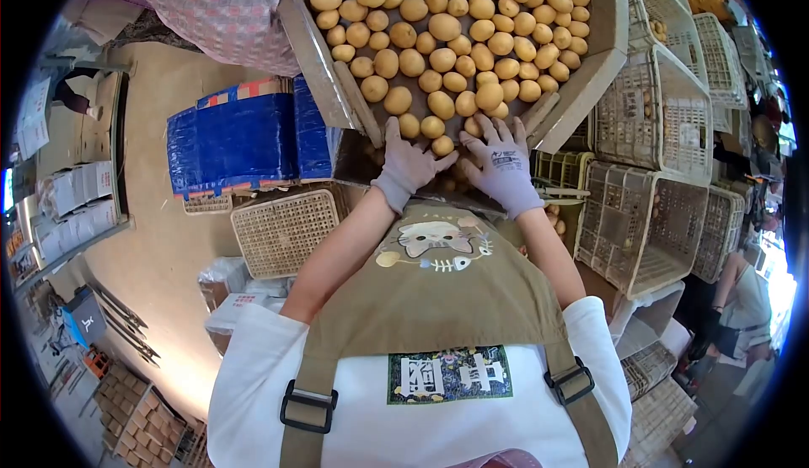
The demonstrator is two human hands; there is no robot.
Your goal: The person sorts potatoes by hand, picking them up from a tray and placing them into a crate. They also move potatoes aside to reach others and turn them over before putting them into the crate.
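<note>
My left hand [408, 165], in a pale grey glove, lies at the lower lip of a sorting tray [337, 89] with its fingers apart, beside several small round yellow-brown fruits or potatoes [432, 127]. My right hand [503, 167], gloved alike with dark print on the back, rests at the other side of the lip, fingers spread against a few of them. One yellow-brown piece [442, 145] sits between the two hands. Neither hand visibly grips anything. Under the lip, more pieces show dimly in shadow.
Raised walls [590, 89] flank the tray. Plastic crates [628, 224] are stacked at the right, and another crate [285, 230] stands at the left below a blue-wrapped box [236, 144]. Across the tray is a person in a checked pink garment [223, 5]; another person [746, 299] is far right.
</note>
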